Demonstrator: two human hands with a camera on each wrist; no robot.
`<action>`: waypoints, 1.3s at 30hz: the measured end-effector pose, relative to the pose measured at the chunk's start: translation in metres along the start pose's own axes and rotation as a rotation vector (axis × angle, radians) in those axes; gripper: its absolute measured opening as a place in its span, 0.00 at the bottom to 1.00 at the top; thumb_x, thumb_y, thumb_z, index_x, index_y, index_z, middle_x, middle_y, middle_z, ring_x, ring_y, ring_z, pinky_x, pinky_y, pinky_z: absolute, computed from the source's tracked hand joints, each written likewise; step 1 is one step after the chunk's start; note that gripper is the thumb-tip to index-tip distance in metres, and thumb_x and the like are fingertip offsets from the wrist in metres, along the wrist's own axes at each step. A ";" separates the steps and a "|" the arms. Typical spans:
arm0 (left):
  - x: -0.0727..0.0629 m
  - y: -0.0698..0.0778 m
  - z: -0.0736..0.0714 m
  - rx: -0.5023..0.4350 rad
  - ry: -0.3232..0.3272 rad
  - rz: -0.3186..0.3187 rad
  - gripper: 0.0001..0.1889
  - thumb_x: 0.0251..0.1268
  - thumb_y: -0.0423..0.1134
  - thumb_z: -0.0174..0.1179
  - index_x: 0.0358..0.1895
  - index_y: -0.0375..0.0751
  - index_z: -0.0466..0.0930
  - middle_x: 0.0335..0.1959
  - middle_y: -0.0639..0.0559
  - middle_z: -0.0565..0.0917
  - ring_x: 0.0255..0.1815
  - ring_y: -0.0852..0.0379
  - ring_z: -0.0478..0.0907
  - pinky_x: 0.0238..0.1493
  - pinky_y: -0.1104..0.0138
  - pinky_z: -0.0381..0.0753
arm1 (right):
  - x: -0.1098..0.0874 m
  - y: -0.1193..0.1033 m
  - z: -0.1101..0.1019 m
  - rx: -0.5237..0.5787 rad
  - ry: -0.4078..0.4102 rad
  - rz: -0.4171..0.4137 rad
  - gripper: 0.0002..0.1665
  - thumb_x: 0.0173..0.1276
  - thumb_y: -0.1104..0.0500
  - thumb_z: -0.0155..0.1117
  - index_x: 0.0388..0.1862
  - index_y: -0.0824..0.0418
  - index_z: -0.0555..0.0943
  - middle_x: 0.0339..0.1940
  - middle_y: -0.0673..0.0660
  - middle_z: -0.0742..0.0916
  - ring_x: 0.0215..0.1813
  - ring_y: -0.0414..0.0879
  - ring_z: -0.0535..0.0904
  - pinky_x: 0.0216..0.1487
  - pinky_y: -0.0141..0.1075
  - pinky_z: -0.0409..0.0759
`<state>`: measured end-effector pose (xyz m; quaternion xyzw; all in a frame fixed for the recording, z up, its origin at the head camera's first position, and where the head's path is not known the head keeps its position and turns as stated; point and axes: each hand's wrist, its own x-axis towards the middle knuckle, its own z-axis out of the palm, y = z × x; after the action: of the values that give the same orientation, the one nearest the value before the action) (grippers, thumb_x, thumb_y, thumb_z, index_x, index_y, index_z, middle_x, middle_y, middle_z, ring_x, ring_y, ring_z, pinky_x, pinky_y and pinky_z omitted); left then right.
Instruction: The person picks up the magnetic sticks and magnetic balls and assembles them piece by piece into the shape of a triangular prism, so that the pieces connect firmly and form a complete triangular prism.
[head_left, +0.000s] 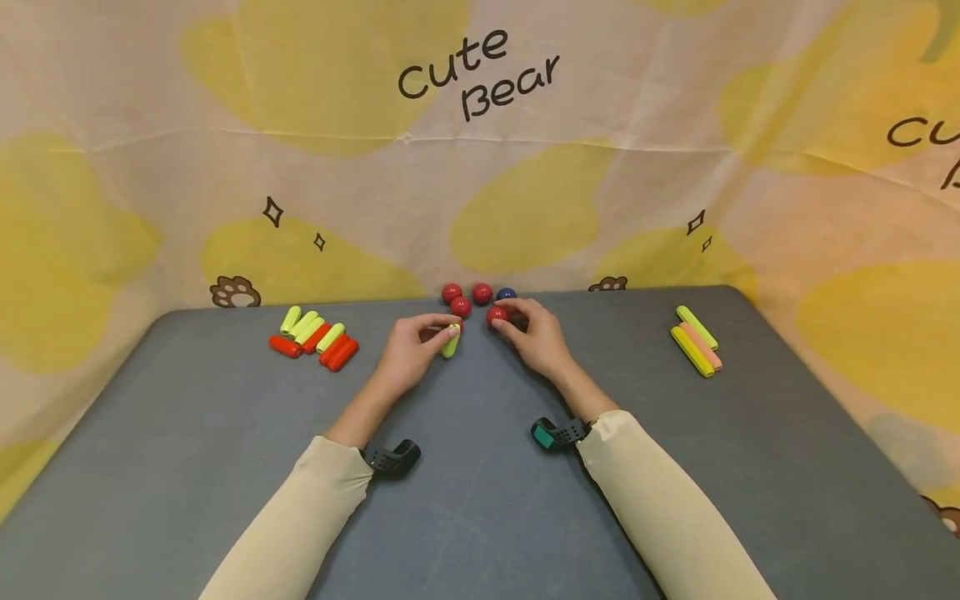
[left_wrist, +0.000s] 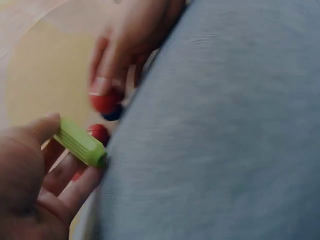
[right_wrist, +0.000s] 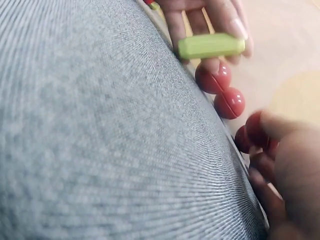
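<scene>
Lime green, a short rod point(head_left: 450, 343) is pinched between the thumb and fingers of the left hand point(head_left: 408, 350), near the centre of the frame. Apart from it, to the right and slightly higher, a red ball point(head_left: 497, 316) is gripped by the right hand point(head_left: 536, 337). In the head view the rod's long axis is aimed mostly up the frame, tilted rightward at the top. Lengthwise grooves are seen on the rod; the ball is rounded and glossy.
</scene>
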<state>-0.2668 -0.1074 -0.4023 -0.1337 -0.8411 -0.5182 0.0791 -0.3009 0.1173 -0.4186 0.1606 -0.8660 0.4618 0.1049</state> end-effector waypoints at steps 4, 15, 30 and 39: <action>-0.003 -0.005 0.007 -0.064 -0.043 -0.014 0.16 0.68 0.35 0.66 0.56 0.34 0.85 0.51 0.40 0.89 0.47 0.49 0.86 0.44 0.76 0.81 | 0.000 -0.004 0.002 0.306 -0.066 -0.006 0.22 0.72 0.59 0.66 0.63 0.64 0.80 0.57 0.64 0.85 0.54 0.59 0.87 0.53 0.43 0.87; -0.001 -0.012 0.008 -0.095 -0.087 -0.058 0.17 0.63 0.34 0.69 0.55 0.35 0.86 0.52 0.40 0.88 0.47 0.51 0.87 0.44 0.73 0.84 | -0.003 -0.008 -0.001 0.490 -0.164 0.046 0.20 0.70 0.63 0.67 0.60 0.66 0.80 0.56 0.69 0.85 0.52 0.62 0.87 0.51 0.45 0.88; -0.004 -0.015 0.008 -0.168 -0.042 -0.008 0.14 0.60 0.33 0.72 0.50 0.35 0.88 0.47 0.39 0.89 0.43 0.53 0.87 0.44 0.75 0.83 | -0.004 -0.011 -0.001 0.364 -0.281 0.013 0.23 0.70 0.61 0.68 0.63 0.65 0.79 0.55 0.65 0.87 0.45 0.49 0.89 0.49 0.39 0.88; -0.004 -0.014 0.009 -0.274 -0.048 0.021 0.12 0.60 0.32 0.72 0.46 0.32 0.87 0.44 0.36 0.88 0.35 0.64 0.85 0.41 0.74 0.85 | -0.006 -0.011 0.002 0.169 -0.305 -0.075 0.26 0.64 0.55 0.74 0.63 0.53 0.83 0.44 0.54 0.88 0.35 0.42 0.80 0.36 0.32 0.76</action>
<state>-0.2674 -0.1058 -0.4193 -0.1642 -0.7627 -0.6239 0.0455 -0.2912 0.1109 -0.4137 0.2691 -0.8234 0.4991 -0.0246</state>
